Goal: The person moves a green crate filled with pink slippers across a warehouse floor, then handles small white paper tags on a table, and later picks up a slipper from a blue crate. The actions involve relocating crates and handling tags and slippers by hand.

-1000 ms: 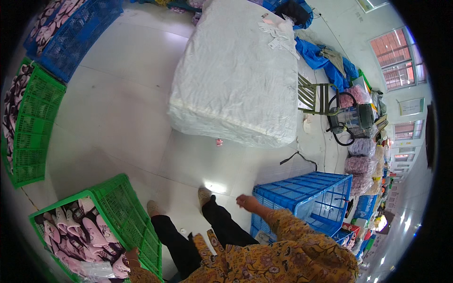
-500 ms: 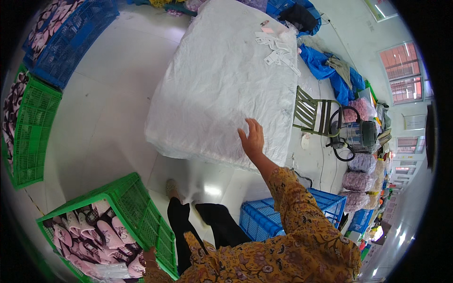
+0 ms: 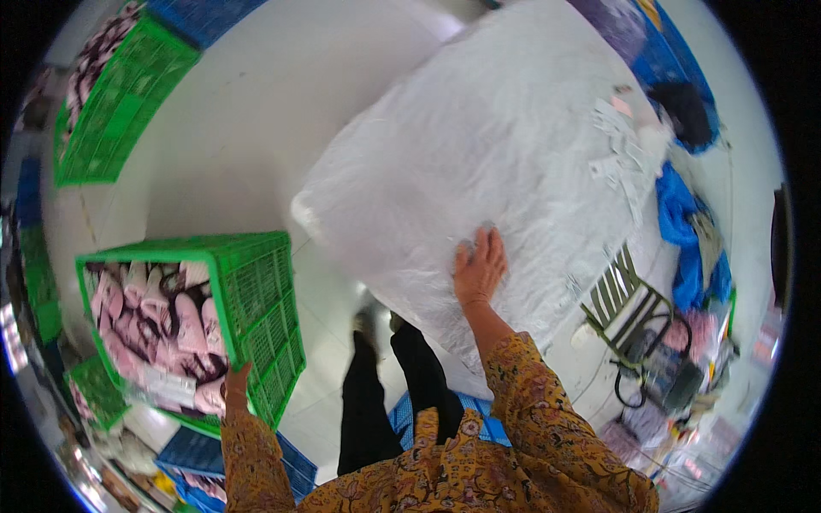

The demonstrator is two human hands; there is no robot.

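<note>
Head view | right hand (image 3: 481, 267) spread flat on large white plastic-wrapped bale (image 3: 479, 162) | left hand (image 3: 236, 381) gripping rim of green crate (image 3: 265, 299), fingers curled; crate holds pink-and-white patterned garments (image 3: 154, 316) | second green crate (image 3: 120, 103) upper left, on floor (image 3: 256, 128)

Right hand (image 3: 481, 267) laid flat on plastic-covered table (image 3: 479, 145); room ahead blocked by it. Left hand (image 3: 236, 382) hemmed by green crate (image 3: 256, 282). Bare floor (image 3: 248, 120) left open between crate and table.
</note>
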